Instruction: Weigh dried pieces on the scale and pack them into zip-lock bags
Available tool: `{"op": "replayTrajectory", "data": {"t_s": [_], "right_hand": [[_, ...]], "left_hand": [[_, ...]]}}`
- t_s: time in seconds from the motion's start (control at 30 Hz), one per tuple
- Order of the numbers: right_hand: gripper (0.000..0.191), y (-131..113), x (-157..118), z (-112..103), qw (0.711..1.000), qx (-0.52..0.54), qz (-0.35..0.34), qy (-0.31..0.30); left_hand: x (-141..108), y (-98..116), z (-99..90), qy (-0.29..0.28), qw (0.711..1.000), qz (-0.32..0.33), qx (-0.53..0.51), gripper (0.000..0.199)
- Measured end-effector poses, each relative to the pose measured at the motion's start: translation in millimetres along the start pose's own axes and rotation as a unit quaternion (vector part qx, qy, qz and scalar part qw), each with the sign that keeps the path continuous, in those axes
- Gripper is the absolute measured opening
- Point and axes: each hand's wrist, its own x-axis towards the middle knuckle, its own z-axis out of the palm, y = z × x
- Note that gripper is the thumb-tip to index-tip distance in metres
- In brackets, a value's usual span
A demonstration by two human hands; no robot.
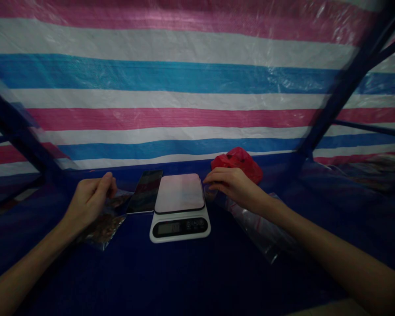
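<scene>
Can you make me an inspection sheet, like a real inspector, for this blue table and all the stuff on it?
Surface: blue tabletop, dimly lit.
Job's things: white scale in the middle, its digits too dim to read; clear bag with brown contents to its left; clear plastic bag to its right, partly under the right forearm.
Clutter: dark phone-like slab just left of the scale; crumpled red bag behind the right hand.
Hands: left hand curled by the brown-filled bag; right hand bent beside the scale. Whether either grips anything, I can't tell.
Cables: nothing seen.
Surroundings: striped sheet behind; blue frame at both sides.
</scene>
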Motion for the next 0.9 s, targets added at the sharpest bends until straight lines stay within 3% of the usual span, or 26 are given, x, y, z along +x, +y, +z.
{"op": "replayTrajectory", "data": {"t_s": [0.2, 0.7, 0.9], "right_hand": [[0.023, -1.4, 1.2, -4.2, 1.0, -0.019, -0.009, -0.022], [0.019, 1.4, 2.2, -9.7, 0.998, -0.003, -0.025, -0.062], [0.028, -0.6, 6.5, -7.9, 0.999, -0.007, -0.029, -0.033]], "left_hand": [[0.4, -3.4, 2.4, -0.015, 1.0, -0.014, 0.01, 0.058], [-0.7, -0.8, 6.5, -0.034, 0.999, -0.011, -0.01, 0.061], [-1.1, -3.3, 5.6, -0.038, 0.999, -0.014, -0.013, 0.063]]}}
